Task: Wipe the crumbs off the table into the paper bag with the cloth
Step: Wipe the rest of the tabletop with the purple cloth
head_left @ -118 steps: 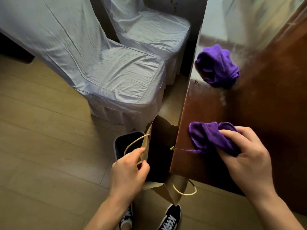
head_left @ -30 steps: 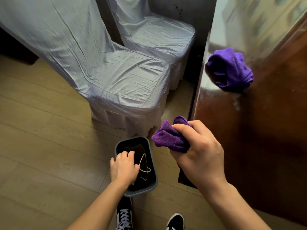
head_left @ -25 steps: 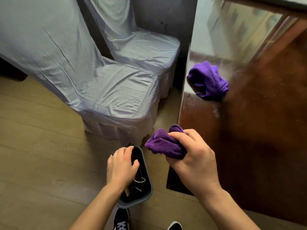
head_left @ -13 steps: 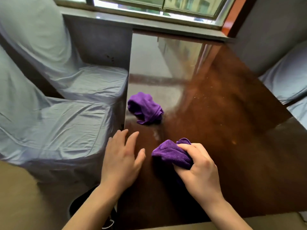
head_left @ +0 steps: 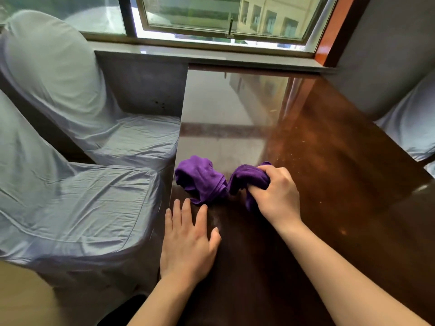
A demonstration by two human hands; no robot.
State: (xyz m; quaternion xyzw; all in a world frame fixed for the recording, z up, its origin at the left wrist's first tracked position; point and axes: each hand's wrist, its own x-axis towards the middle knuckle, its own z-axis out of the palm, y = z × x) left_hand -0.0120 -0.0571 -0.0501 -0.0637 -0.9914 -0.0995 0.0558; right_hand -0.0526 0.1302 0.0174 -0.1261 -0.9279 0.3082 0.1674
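Note:
My right hand (head_left: 276, 194) is shut on a bunched purple cloth (head_left: 249, 176) and rests it on the glossy dark-brown table (head_left: 317, 208). A second purple cloth (head_left: 200, 182) lies crumpled on the table just to its left, touching it, near the table's left edge. My left hand (head_left: 188, 241) lies flat on the table with fingers spread, just below that second cloth, holding nothing. Pale crumbs (head_left: 294, 158) speckle the table to the right of the cloths. The paper bag is out of view.
Two chairs in grey-white covers (head_left: 82, 196) (head_left: 131, 137) stand along the table's left side. Another covered chair (head_left: 414, 123) is at the right. A window and sill (head_left: 211, 50) run along the table's far end.
My left hand left the bag in the bin on the floor and came up flat onto the table. My right hand carried its cloth forward next to the second cloth. The view lifted from floor to table.

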